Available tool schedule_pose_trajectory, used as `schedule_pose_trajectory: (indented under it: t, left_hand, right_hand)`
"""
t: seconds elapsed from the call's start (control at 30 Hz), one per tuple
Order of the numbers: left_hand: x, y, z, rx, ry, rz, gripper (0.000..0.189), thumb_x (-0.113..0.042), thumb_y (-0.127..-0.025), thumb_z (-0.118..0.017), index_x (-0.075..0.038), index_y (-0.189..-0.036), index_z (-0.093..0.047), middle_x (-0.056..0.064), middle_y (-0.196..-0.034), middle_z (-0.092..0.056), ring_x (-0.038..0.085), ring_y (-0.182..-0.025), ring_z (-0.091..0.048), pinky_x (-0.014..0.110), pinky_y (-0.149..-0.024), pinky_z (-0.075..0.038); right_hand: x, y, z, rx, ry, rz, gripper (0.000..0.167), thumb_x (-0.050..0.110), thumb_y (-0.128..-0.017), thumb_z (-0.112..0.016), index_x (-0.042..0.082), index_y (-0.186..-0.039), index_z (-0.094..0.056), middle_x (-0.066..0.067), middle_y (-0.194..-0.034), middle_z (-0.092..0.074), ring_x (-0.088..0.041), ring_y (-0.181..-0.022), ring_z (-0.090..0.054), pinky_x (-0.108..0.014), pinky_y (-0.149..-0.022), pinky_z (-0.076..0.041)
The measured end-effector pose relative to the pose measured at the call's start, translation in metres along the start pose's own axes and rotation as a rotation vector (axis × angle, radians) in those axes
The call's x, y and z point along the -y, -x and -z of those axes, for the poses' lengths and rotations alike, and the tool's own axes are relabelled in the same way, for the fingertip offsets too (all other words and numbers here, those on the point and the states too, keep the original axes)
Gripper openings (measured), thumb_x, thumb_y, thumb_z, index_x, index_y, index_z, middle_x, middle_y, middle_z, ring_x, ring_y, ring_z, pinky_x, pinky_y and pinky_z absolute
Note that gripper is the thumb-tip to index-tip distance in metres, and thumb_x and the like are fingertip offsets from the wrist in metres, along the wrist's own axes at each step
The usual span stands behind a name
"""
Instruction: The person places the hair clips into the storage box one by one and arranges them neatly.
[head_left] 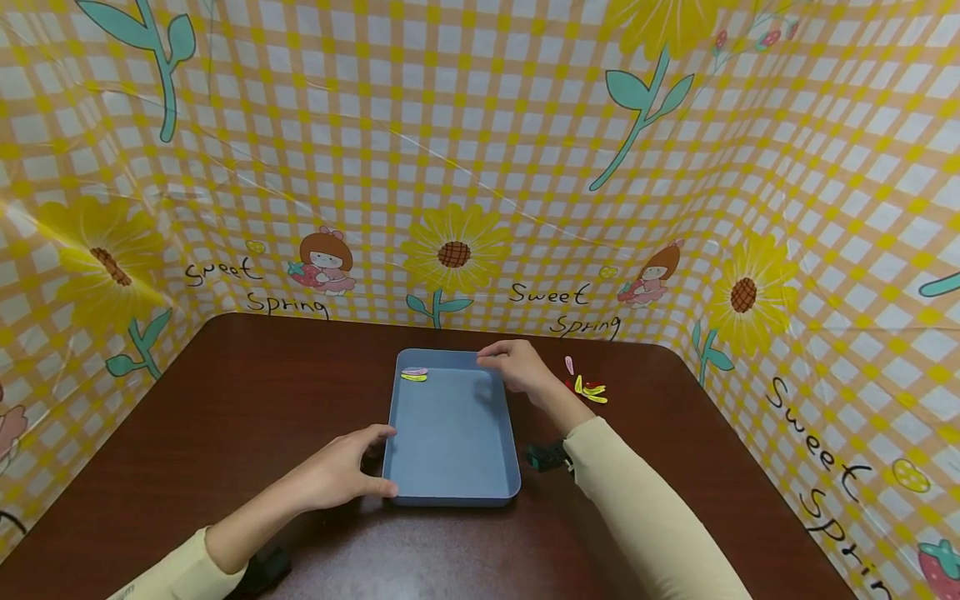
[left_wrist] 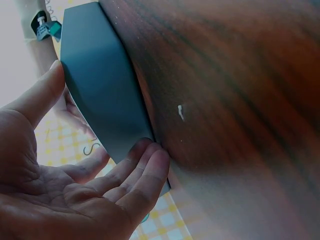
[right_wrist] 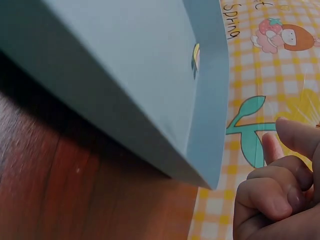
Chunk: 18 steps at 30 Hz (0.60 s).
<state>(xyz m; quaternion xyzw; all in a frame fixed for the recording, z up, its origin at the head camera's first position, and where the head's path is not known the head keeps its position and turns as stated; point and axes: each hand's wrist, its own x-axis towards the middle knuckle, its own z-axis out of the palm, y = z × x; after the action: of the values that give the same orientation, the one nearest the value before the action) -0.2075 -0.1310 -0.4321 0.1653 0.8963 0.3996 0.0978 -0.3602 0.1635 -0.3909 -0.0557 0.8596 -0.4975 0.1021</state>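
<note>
The tray (head_left: 457,442) runs near to far, the left hand (head_left: 341,471) spread against its left side. The right hand (head_left: 521,365), at the far-right corner, pinching or empty I can't tell, is nearer the loose clips (head_left: 596,398), rightward.

The tray (head_left: 450,450) is plain grey-blue. Inside it, one clip (head_left: 415,371) is pale pink and another clip (head_left: 414,378) yellow; the loose clips (head_left: 591,394) on the table (head_left: 300,375) are yellow, red and pink. Dark reddish brown colours the table. The cloth (head_left: 390,108) is checked in white, yellow and peach, printed with brown-centred yellow sunflowers (head_left: 453,254), teal leaves and black lettering (head_left: 551,295). Sleeves (head_left: 652,500) are cream.
</note>
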Motion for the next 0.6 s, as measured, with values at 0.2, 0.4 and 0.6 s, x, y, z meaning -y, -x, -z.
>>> schedule_pose_trajectory:
  t: [0.2,0.4,0.6]
  left_hand:
    - [0.000,0.000,0.000,0.000,-0.006,0.002,0.082,-0.037,-0.078,-0.087,-0.008,-0.145,-0.050,0.014,-0.145,-0.056,0.036,-0.132,-0.053,0.058,-0.103,-0.045]
    - [-0.001,0.000,0.000,-0.002,-0.008,0.000,0.081,-0.037,-0.079,-0.087,-0.008,-0.145,-0.050,0.014,-0.145,-0.055,0.036,-0.132,-0.053,0.058,-0.103,-0.045]
    - [0.000,0.000,0.000,0.000,-0.001,-0.001,0.082,-0.037,-0.079,-0.087,-0.007,-0.145,-0.050,0.014,-0.145,-0.055,0.036,-0.132,-0.052,0.059,-0.103,-0.045]
  right_hand:
    - [-0.008,0.005,0.011,0.010,-0.008,-0.014,0.028,0.025,-0.097,-0.069,0.008,-0.118,-0.072,0.006,-0.050,-0.033,-0.010,-0.041,-0.023,-0.026,-0.042,-0.024]
    - [-0.020,0.008,0.023,-0.011,0.002,-0.037,0.033,0.026,-0.098,-0.067,0.005,-0.124,-0.069,0.007,-0.051,-0.034,-0.010,-0.041,-0.024,-0.025,-0.042,-0.024]
    - [-0.033,0.012,0.037,-0.023,-0.015,-0.039,0.037,0.026,-0.098,-0.065,0.005,-0.129,-0.066,0.007,-0.048,-0.032,-0.010,-0.041,-0.022,-0.028,-0.049,-0.031]
